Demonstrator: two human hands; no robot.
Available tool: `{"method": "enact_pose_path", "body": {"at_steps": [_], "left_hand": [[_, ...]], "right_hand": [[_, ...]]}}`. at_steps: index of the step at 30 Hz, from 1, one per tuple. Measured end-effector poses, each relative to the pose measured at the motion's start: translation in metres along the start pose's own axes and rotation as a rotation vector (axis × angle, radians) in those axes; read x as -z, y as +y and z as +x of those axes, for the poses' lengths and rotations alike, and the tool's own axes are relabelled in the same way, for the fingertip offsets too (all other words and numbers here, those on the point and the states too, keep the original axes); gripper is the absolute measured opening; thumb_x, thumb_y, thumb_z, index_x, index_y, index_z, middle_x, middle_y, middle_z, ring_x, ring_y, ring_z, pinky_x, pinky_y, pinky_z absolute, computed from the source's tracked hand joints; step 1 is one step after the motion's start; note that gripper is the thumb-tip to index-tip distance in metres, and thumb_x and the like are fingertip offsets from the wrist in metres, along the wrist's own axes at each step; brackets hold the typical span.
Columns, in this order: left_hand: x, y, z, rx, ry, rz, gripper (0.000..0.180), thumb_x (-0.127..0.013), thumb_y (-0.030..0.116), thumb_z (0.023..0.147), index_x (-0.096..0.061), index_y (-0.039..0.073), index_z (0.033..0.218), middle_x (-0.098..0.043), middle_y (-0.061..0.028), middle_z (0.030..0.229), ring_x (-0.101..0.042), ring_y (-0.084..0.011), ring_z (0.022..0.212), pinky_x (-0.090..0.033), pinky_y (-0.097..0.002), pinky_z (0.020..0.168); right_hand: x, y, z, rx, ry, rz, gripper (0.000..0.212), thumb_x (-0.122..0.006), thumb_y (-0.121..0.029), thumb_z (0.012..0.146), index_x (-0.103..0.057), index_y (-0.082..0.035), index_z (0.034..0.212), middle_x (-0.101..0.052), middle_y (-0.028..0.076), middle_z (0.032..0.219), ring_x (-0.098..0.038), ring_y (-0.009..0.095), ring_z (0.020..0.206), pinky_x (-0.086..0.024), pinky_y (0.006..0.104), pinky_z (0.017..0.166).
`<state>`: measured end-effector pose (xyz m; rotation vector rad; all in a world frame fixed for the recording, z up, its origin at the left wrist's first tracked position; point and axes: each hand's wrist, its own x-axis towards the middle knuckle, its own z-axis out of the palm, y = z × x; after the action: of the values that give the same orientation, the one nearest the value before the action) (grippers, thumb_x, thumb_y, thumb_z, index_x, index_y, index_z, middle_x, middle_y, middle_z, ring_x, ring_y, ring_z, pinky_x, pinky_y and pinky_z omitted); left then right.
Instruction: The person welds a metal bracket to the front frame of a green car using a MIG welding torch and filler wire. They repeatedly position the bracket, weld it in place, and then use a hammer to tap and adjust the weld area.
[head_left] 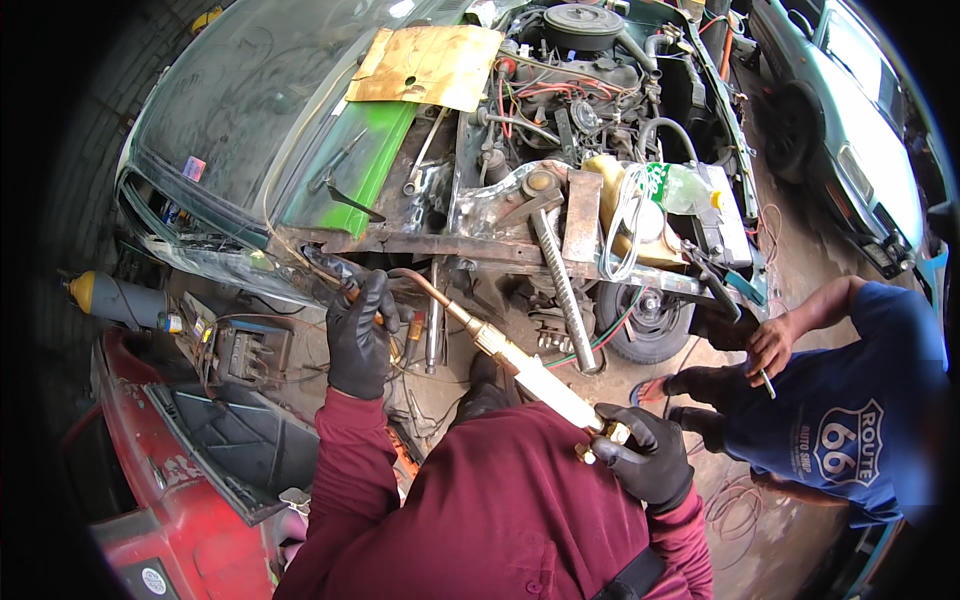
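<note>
In a black glove, my right hand (652, 462) is closed around the valve end of a gas welding torch (552, 388), near its brass knobs. The torch has a pale handle, a brass collar and a bent copper neck that slants up to the left, ending close to my other hand. No flame shows. My left hand (360, 340), also gloved, is raised with its fingers curled in a pinch. Copper-coloured bits show at its fingers, but what they grip is unclear. Just beyond it runs the rusty front edge (440, 245) of an opened car body.
An exposed engine (580, 75) and plastic bottle (690, 190) lie ahead. Cardboard (425, 65) rests on the bodywork. A person in a blue shirt (840, 400) stands at right, holding a thin white stick. Left are a gas cylinder (115, 300) and red car part (190, 500); hoses (735, 510) cross the floor.
</note>
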<state>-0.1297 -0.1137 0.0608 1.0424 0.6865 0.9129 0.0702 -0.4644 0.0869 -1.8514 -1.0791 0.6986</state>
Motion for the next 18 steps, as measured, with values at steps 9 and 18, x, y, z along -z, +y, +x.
{"method": "enact_pose_path", "body": {"at_steps": [9,18], "left_hand": [[0.012,-0.016,0.001,-0.042,0.056,-0.015,0.011,-0.068,0.021,0.111,-0.067,0.010,0.110,-0.053,0.0019,0.074,-0.054,-0.0107,0.063,-0.057,-0.0368,0.076],[0.019,0.003,0.001,0.189,-0.474,0.004,0.016,-0.080,0.011,0.101,-0.074,0.001,0.113,-0.063,0.0022,0.080,-0.062,-0.0067,0.073,-0.052,-0.0238,0.073]], "right_hand": [[0.004,0.002,0.003,-0.056,-0.026,0.013,0.047,-0.086,-0.023,0.095,-0.073,0.003,0.132,-0.081,0.017,0.108,-0.081,0.026,0.098,-0.062,0.0359,0.087],[-0.044,-0.051,0.029,-0.182,0.302,0.346,0.083,-0.075,-0.065,0.099,-0.069,0.011,0.131,-0.077,0.012,0.106,-0.073,0.016,0.089,-0.059,0.0320,0.082]]}}
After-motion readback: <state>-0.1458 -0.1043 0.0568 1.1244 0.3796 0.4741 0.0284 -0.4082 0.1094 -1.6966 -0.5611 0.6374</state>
